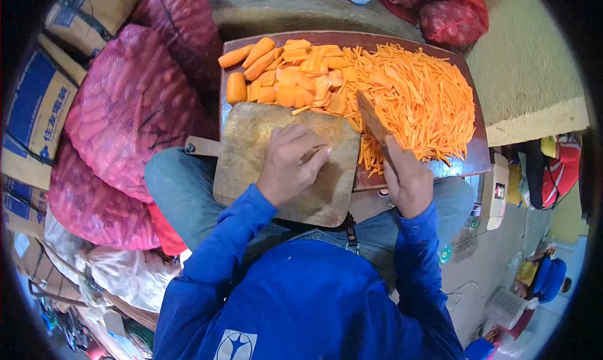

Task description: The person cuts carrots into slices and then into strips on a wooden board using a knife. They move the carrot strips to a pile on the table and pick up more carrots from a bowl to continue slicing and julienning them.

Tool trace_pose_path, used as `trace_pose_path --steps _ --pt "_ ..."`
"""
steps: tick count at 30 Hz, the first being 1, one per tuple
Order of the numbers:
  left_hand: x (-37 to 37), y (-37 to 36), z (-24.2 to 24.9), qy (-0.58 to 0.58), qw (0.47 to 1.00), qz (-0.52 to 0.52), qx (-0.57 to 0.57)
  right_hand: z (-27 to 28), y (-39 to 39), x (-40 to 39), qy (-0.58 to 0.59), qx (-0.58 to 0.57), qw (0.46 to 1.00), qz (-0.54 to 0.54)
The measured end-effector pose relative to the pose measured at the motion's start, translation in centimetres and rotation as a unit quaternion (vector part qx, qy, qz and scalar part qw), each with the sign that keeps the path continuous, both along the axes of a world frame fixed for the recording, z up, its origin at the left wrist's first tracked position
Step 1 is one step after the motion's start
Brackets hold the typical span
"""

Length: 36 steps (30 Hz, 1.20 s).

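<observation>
My left hand [291,163] rests over a worn wooden cutting board [251,130] with its fingers curled in and the thumb close to them; nothing shows between them. My right hand [409,179] grips the handle of a knife [373,117], its blade pointing away from me beside the board's right edge. The blade lies against a large heap of carrot strips [421,99]. Behind the board are carrot slices [298,87] and several peeled carrots [254,57]. The board sits at the near left of a dark red tabletop [478,134], its handle pointing left.
Large red mesh sacks [132,109] of carrots crowd my left side, with cardboard boxes [41,102] beyond them. Another red mesh bag [449,21] lies at the back right, by a concrete ledge [527,58]. A light plastic basket [504,306] stands on the floor at lower right.
</observation>
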<state>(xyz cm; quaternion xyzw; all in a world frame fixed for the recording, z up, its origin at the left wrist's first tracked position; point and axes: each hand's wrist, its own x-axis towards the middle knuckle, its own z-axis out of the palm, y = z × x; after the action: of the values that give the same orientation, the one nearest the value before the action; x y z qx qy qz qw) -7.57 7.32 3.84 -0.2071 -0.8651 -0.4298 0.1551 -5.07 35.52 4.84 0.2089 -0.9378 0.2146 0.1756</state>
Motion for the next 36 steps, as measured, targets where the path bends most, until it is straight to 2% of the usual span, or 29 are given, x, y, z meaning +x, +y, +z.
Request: trace_pose_path --steps 2,6,9,13,16,18,20,21,22,25,26,28,31,36 --pt "-2.3 1.8 1.1 0.028 0.998 -0.028 0.054 -0.6 0.0 0.2 0.015 0.008 1.000 -0.001" --pt "-5.6 5.5 3.9 0.062 0.995 -0.076 -0.003 -0.3 -0.1 0.8 0.013 0.063 0.998 0.027" --pt "-7.6 7.9 3.7 -0.008 0.968 -0.106 -0.226 0.5 -0.1 1.3 0.014 0.094 0.994 0.059" --pt "-11.4 9.3 1.3 0.062 0.956 -0.078 -0.277 -0.9 0.3 2.0 -0.012 0.071 0.996 0.050" --pt "-13.7 8.7 1.1 0.116 0.949 -0.049 -0.288 -0.8 0.4 2.1 -0.007 0.052 0.997 0.058" --pt "-14.5 7.2 0.1 0.126 0.958 -0.034 -0.255 -1.0 0.3 2.1 -0.003 0.018 0.998 0.065" --pt "-16.5 4.6 -2.4 0.047 0.994 -0.056 -0.079 -1.0 0.3 2.2 -0.024 -0.025 0.998 0.051" --pt "-16.3 3.5 -1.9 -0.006 0.997 -0.067 -0.041 -0.9 0.3 2.2 -0.044 -0.064 0.996 0.040" --pt "-15.7 2.8 -1.6 -0.008 0.997 -0.069 -0.044 -0.8 0.4 2.3 -0.046 -0.069 0.996 0.039" --pt "-12.7 1.9 -0.3 0.039 0.976 -0.060 -0.206 -0.8 1.0 2.2 -0.091 -0.173 0.981 0.009" --pt "-12.2 2.1 -0.6 0.037 0.975 -0.063 -0.211 -0.9 1.2 2.1 -0.093 -0.179 0.979 0.007" --pt "-11.7 2.6 -1.3 0.127 0.947 -0.047 -0.290 -1.2 1.4 1.9 -0.100 -0.196 0.975 0.001" --pt "-11.8 3.4 -1.8 0.114 0.929 -0.032 -0.350 -1.1 1.4 1.9 -0.112 -0.201 0.973 -0.002" --pt "-12.2 3.7 -2.2 0.112 0.959 -0.040 -0.257 -1.6 1.5 1.9 -0.100 -0.201 0.974 0.010"
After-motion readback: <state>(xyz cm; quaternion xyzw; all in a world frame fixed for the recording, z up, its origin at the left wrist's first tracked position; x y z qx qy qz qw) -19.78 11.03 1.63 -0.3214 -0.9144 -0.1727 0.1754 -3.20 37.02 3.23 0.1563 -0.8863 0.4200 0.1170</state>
